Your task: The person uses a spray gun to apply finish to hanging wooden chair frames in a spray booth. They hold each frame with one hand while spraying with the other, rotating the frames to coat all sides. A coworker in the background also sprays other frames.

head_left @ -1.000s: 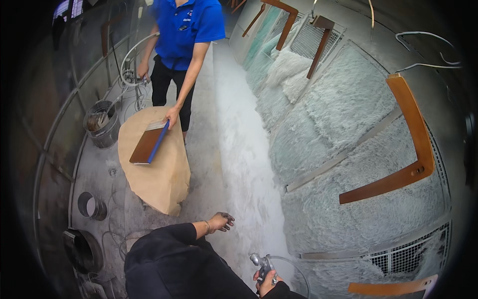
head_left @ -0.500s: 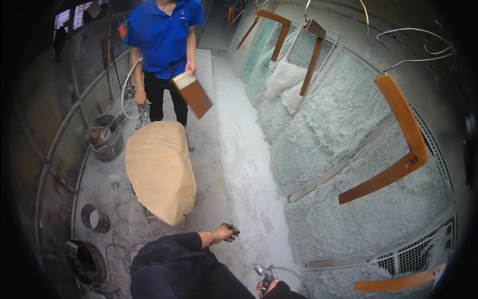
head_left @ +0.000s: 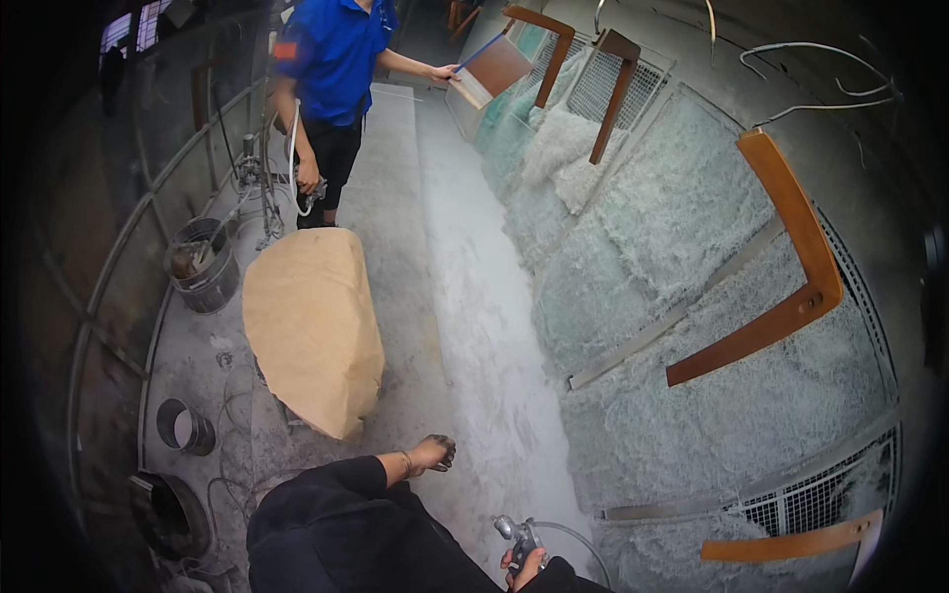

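My right hand (head_left: 525,570), at the bottom edge, is wrapped round the grip of a metal spray gun (head_left: 513,531). A grey hose (head_left: 578,537) curves away from the gun. My left hand (head_left: 432,455) hangs ahead of my dark sleeve, its darkly stained fingers curled in and nothing seen in them. It is apart from the brown paper-covered stand (head_left: 314,331) beyond it. To the right, an L-shaped wooden piece (head_left: 813,259) hangs from a wire hook (head_left: 830,109), touched by neither hand.
A co-worker in a blue shirt (head_left: 331,59) holds a brown panel (head_left: 494,69) out to the right. More wooden pieces (head_left: 615,99) hang along the fibre-covered filter wall (head_left: 662,198). Buckets (head_left: 203,272) and hoses lie at left; another wooden piece (head_left: 791,542) sits at lower right.
My left hand has shifted slightly left and its fingers have curled in. The co-worker has swung the panel up and to the right, and stands farther back. The spray gun stays in my right hand.
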The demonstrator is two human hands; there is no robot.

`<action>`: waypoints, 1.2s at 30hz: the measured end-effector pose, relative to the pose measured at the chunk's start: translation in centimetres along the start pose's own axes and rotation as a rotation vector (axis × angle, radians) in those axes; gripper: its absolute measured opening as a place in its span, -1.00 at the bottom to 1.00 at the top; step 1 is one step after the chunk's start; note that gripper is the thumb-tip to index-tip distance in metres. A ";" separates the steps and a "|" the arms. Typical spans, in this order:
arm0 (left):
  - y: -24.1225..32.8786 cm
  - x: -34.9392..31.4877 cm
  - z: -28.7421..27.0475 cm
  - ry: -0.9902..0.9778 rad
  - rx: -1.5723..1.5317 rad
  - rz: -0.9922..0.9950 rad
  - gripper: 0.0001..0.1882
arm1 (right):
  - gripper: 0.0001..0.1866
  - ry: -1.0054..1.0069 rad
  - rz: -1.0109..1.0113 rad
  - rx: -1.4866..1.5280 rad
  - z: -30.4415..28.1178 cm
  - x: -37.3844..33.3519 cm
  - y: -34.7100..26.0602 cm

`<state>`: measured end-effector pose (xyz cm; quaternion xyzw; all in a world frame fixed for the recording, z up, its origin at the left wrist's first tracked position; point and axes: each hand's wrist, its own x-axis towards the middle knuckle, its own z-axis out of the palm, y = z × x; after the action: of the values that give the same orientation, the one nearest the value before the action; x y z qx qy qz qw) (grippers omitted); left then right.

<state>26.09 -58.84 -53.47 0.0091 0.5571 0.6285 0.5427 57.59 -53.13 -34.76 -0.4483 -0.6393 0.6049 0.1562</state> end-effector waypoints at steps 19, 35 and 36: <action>0.6 -0.2 2.7 -0.162 0.155 0.013 -0.82 | -0.18 0.066 0.008 0.013 -0.3 0.5 1.3; 0.4 0.2 2.2 -0.073 0.137 -0.085 -0.74 | -0.18 -0.002 0.018 -0.021 -1.0 0.7 1.2; 0.4 0.1 2.2 -0.071 0.126 -0.085 -0.73 | -0.18 -0.002 0.017 -0.020 -1.0 0.7 1.2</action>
<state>27.13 -57.15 -52.40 0.0419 0.5758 0.5679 0.5867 58.43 -52.10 -35.90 -0.4549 -0.6417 0.6000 0.1458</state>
